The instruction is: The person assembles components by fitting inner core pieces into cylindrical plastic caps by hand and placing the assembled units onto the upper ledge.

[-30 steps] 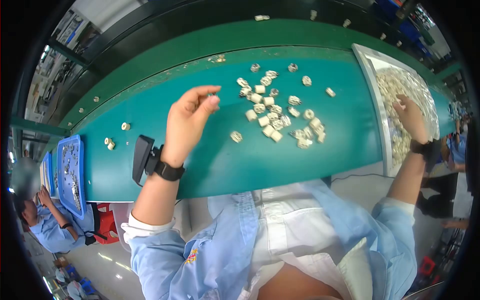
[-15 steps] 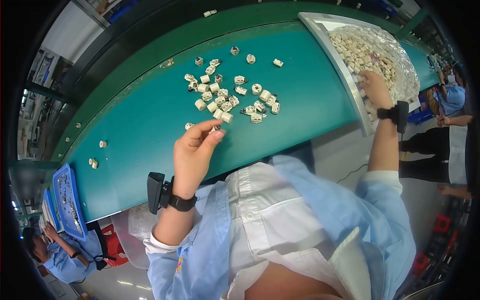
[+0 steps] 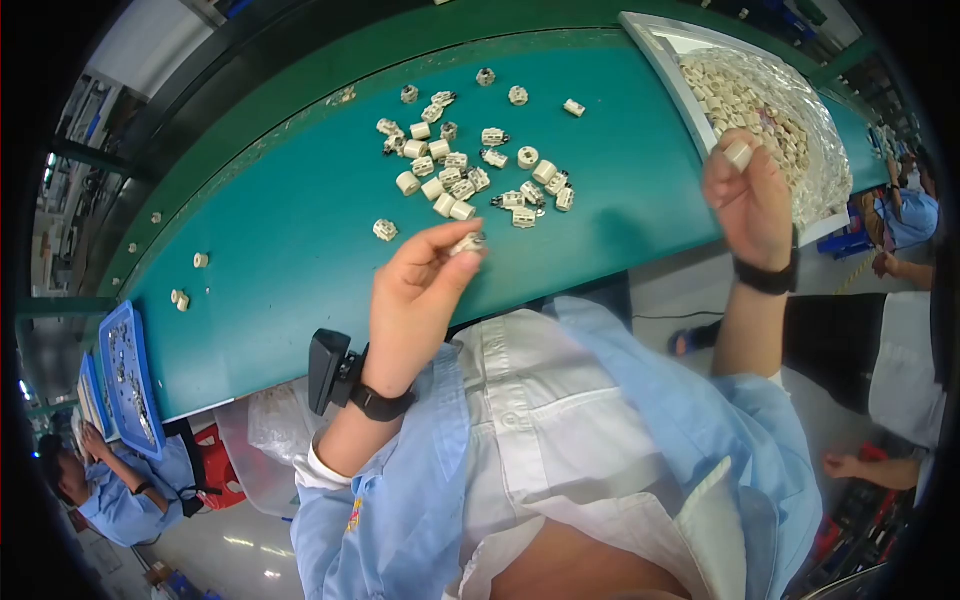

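My left hand pinches a small white connector core with dark parts between thumb and fingertips, above the near side of the green work surface. My right hand is closed on a cream plastic sleeve, lifted at the near edge of the framed tray. Many similar cream sleeves fill a clear plastic bag in that tray. Beyond my left hand lies a loose group of cores and sleeves, some upright, some on their sides.
A few loose sleeves lie far left on the surface. A blue tray with small metallic parts stands at the left end, where a co-worker sits. Another person stands at the right.
My right hand has come out of the bag of sleeves and turned up, now with a sleeve in its fingers. My left hand has moved slightly right, still pinching the core.
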Motion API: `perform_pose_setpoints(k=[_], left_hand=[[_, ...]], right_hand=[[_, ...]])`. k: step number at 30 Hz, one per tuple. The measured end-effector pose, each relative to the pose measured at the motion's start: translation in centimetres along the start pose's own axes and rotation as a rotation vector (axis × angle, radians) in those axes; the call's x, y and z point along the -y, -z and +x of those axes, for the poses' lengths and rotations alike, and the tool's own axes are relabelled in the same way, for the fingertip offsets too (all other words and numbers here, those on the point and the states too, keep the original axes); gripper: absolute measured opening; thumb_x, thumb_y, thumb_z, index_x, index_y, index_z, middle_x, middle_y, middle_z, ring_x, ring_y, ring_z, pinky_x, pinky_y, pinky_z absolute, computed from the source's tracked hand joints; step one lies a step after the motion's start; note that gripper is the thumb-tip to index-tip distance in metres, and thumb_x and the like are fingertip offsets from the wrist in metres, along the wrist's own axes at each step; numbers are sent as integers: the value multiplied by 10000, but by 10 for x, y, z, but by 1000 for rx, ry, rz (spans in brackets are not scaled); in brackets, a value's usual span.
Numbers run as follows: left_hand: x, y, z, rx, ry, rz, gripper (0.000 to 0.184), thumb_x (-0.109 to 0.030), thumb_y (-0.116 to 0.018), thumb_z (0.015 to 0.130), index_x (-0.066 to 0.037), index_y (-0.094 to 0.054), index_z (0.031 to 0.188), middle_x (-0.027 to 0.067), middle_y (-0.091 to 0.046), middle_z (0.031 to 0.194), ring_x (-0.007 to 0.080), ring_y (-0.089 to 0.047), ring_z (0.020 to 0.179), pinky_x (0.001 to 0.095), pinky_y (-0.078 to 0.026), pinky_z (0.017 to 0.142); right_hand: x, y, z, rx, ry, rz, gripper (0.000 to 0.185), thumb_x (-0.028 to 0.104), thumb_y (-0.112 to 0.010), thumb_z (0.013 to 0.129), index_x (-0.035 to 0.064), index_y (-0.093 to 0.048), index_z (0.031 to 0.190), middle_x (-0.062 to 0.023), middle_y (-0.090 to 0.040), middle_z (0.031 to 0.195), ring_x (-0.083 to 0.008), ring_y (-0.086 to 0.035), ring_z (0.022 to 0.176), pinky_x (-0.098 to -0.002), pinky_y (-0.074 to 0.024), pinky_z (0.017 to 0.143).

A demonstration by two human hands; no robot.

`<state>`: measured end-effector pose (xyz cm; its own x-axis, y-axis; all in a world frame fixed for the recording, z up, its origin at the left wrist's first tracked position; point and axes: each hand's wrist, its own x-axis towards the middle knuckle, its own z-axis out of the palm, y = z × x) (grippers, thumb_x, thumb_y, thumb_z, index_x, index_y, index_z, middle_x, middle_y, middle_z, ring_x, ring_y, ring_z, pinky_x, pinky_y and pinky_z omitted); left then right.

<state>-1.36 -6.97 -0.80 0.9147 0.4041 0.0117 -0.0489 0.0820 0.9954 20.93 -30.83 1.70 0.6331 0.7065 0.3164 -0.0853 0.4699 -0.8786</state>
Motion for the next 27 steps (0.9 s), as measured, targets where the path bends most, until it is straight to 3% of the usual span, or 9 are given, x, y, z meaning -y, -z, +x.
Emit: perform_pose_setpoints(k=[3, 6, 9, 12, 14, 18, 25, 27], left_hand=[[-3, -4, -2, 28, 5, -75, 255, -3, -553, 821, 16, -532, 1075, 67, -581, 992, 133, -572, 913, 216, -451, 737], [-4, -6, -5, 22, -9, -160, 245, 36, -564, 802, 30, -532, 1044, 83, -578, 993, 146, -574, 911, 237, -470, 785], [-7, -2, -10, 23, -2, -179, 249, 36, -571, 798, 35, -529, 1043, 89, -578, 989, 146, -570, 925, 235, -469, 781], [-8, 0, -14, -7, -20, -223, 251, 53, -589, 778, 30, -535, 1022, 81, -575, 978, 136, -566, 899, 231, -469, 768], [-5, 2, -16, -11, -85, -148, 260, 73, -598, 761, 25, -539, 1010, 76, -564, 977, 127, -557, 887, 230, -468, 762], [2, 8, -15, -43, -287, 116, 244, 113, -622, 712, 0, -539, 912, 85, -533, 962, 135, -538, 880, 238, -471, 750], [0, 10, -11, -78, -605, 479, 283, 113, -666, 661, -64, -526, 833, 95, -538, 920, 195, -564, 811, 271, -478, 653], [2, 9, -10, -98, -662, 450, 225, 87, -660, 660, -52, -561, 806, 89, -556, 900, 196, -558, 763, 275, -470, 606]], right_hand=[[-23, -52, -3, 1, -117, 96, 324, 279, -407, 923, -13, -484, 1043, -87, -546, 805, -136, -506, 662, -245, -428, 608], [-41, -84, 2, 142, -253, 119, 318, 268, -422, 918, -14, -479, 1053, -109, -564, 844, -143, -527, 683, -246, -446, 632], [-64, -97, 4, 245, -256, 140, 320, 254, -420, 918, -19, -481, 1072, -108, -564, 849, -142, -537, 705, -239, -454, 641], [-66, -110, 5, 242, -252, -72, 265, 158, -478, 891, -21, -502, 1085, -87, -566, 874, -124, -548, 759, -245, -462, 689], [-61, -121, 3, 212, -235, -147, 255, 103, -531, 858, -23, -517, 1079, -71, -572, 912, -115, -552, 795, -243, -459, 716], [-63, -127, 2, 251, -51, -481, 246, 122, -566, 838, -17, -552, 1041, -83, -585, 974, -134, -569, 838, -244, -454, 745], [-67, -128, 1, 248, -51, -435, 232, 108, -576, 828, -16, -560, 1024, -82, -596, 931, -140, -585, 808, -247, -464, 725], [-69, -130, -1, 244, -72, -395, 230, 98, -580, 823, -17, -561, 1021, -82, -598, 920, -140, -588, 801, -247, -467, 719]])
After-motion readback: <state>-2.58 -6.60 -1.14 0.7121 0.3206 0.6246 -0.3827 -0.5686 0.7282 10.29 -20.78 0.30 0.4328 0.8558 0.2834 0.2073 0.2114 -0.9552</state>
